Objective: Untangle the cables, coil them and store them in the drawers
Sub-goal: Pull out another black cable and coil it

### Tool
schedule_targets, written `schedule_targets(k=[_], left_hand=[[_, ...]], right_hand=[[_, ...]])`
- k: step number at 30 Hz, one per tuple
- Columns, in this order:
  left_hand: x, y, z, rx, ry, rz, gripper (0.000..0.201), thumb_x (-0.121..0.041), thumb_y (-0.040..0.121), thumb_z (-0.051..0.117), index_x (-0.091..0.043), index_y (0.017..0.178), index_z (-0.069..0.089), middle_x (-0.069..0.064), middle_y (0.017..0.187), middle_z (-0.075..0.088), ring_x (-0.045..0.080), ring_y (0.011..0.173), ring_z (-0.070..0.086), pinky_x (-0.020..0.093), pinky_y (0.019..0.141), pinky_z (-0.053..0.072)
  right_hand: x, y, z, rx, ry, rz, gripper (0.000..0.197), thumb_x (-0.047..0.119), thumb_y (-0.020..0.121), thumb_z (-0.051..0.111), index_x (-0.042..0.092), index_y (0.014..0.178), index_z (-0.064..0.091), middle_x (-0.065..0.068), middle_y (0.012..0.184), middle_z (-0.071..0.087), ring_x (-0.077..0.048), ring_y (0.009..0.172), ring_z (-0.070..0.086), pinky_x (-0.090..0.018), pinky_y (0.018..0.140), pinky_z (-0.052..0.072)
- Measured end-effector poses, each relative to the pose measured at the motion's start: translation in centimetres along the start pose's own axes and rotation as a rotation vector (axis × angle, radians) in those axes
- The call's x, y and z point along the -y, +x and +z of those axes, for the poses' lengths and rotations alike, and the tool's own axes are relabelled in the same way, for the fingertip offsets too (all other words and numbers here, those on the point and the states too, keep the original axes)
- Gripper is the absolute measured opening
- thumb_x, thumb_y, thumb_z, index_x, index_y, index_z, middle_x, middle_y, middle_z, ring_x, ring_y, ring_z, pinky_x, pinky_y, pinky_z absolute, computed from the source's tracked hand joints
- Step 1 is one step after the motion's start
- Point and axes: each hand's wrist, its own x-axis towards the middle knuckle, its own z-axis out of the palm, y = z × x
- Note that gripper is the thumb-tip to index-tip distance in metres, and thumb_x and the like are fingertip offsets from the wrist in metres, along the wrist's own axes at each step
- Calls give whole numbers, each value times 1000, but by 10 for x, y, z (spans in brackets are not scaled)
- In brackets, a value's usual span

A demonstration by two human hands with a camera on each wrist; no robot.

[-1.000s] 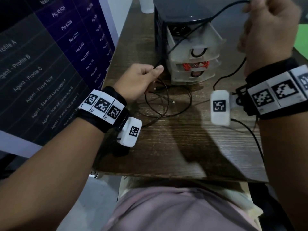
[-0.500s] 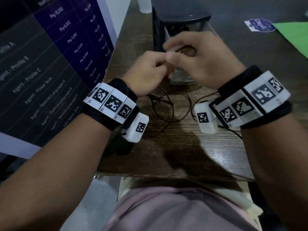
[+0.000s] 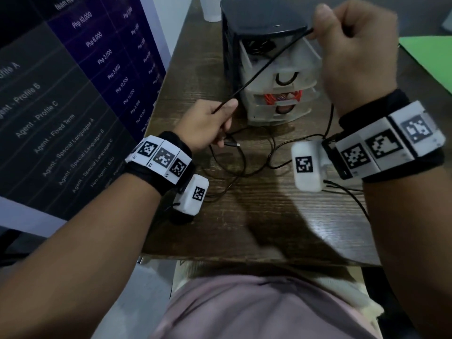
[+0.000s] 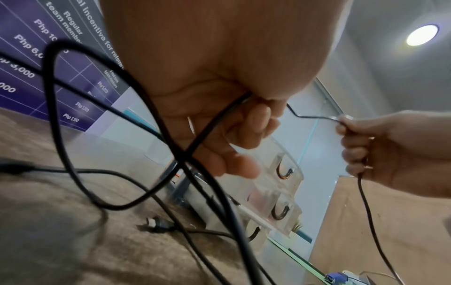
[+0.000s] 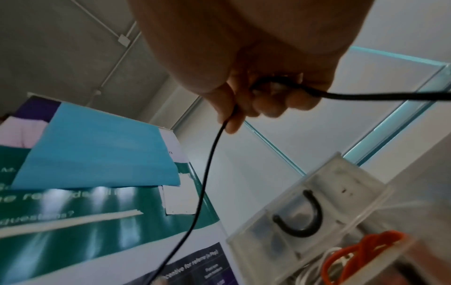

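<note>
A thin black cable runs taut between my two hands. My left hand holds it low, in front of the drawer unit, with loops hanging from the fist to the table. My right hand is raised beside the unit's top and grips the cable, which also trails down past my wrist. The small drawer unit has a black frame and clear drawers; the top drawer stands pulled out with a black cable inside. A lower drawer holds an orange cable. A connector end lies on the wooden table.
A purple and dark banner stands along the table's left edge. A green sheet lies at the far right. A white cup stands behind the drawer unit. Slack cable loops on the table between my wrists.
Half a second ago both hands met in front of the drawers. Now my right hand has pulled up and to the right, drawing the cable taut, while my left hand dropped lower.
</note>
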Motion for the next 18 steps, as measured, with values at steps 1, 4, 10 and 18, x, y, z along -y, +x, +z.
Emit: schedule_targets(k=[1, 4, 10, 18], left_hand=[[-2, 0, -1, -7, -37, 4, 49, -42, 102, 44, -13, 63, 50, -2, 49, 43, 23, 48, 56, 19, 43, 39], [-6, -2, -2, -23, -125, 15, 55, -43, 103, 41, -8, 61, 42, 8, 55, 34, 27, 45, 46, 25, 41, 39], [-17, -1, 3, -58, -31, 30, 59, -51, 99, 47, -24, 48, 33, 0, 48, 30, 19, 44, 28, 31, 46, 22], [-27, -7, -2, 11, 57, 213, 52, -39, 73, 71, 12, 75, 60, 25, 65, 54, 19, 61, 47, 40, 57, 42]], right_hand=[[-4, 1, 0, 0, -33, 24, 26, 40, 100, 48, 23, 83, 60, 17, 61, 45, 6, 54, 44, -7, 55, 30], [-9, 1, -1, 76, -168, 106, 13, 33, 97, 54, 24, 94, 64, 18, 72, 49, 7, 63, 46, -5, 60, 34], [19, -24, 20, 397, -198, -58, 44, -2, 86, 56, 28, 116, 66, 16, 112, 55, -1, 108, 52, -16, 98, 44], [19, -33, 37, 561, -175, 47, 16, 38, 92, 65, 29, 103, 73, 15, 86, 64, 0, 89, 61, -11, 70, 42]])
